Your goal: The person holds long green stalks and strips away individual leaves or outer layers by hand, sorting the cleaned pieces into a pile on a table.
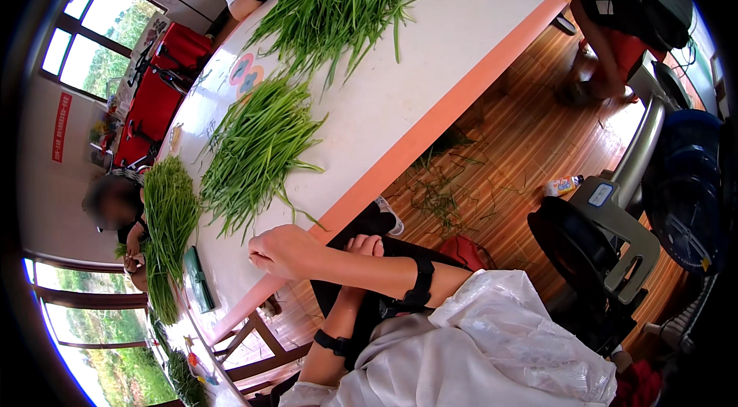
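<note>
My right hand (286, 252) is curled into a fist just over the table's near edge, and no object shows in it. Its forearm crosses above my left arm. My left hand (364, 245) rests on my dark trouser leg, partly hidden by that forearm; its visible fingers lie flat, side by side. Beyond the fist, a pile of long green chive-like leaves (257, 147) lies on the white table (400, 92) with an orange edge. A larger pile of these leaves (346, 3) lies farther off. At the left is a neater bundle (165, 215), beside a dark green flat case (198, 279).
Other people sit at the table's far side and left; another person (615, 30) sits at the right. Loose leaves (442, 196) and a small bottle (563, 186) lie on the wooden floor. A black-and-grey chair (607, 230) and a blue water jug (684, 184) stand right.
</note>
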Demonstrator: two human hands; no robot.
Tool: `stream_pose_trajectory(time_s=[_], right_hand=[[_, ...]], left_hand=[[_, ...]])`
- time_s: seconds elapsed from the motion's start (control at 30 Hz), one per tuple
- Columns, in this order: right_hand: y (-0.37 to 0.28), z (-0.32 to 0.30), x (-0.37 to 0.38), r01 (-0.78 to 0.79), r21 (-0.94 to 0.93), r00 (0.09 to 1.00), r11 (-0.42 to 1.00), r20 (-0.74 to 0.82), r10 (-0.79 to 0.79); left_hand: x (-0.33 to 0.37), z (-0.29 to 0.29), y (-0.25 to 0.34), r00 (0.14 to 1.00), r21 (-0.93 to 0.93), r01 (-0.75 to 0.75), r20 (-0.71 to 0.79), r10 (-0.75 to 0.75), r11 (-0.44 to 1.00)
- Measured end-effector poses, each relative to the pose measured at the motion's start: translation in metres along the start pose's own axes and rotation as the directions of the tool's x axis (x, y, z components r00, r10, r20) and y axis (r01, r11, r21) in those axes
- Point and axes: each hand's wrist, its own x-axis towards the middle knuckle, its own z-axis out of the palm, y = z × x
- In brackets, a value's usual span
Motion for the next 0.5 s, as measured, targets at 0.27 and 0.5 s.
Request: stream_pose_trajectory(time_s=[0.27,0.5], right_hand=[[0.0073,0.0032,-0.0001,0.001,-0.031,1.0,1.0,0.021,-0.001],[0.0015,0.0018,-0.0032,0.002,-0.017,1.0,1.0,0.023,-0.002]], left_hand=[[0.0025,0.0015,0.0025,1.0,0.003,-0.017,0.012,0.017,1.0],[0.0017,0.0025,0.0042,0.989,0.006,-0.126,-0.072,0.126,0.992]])
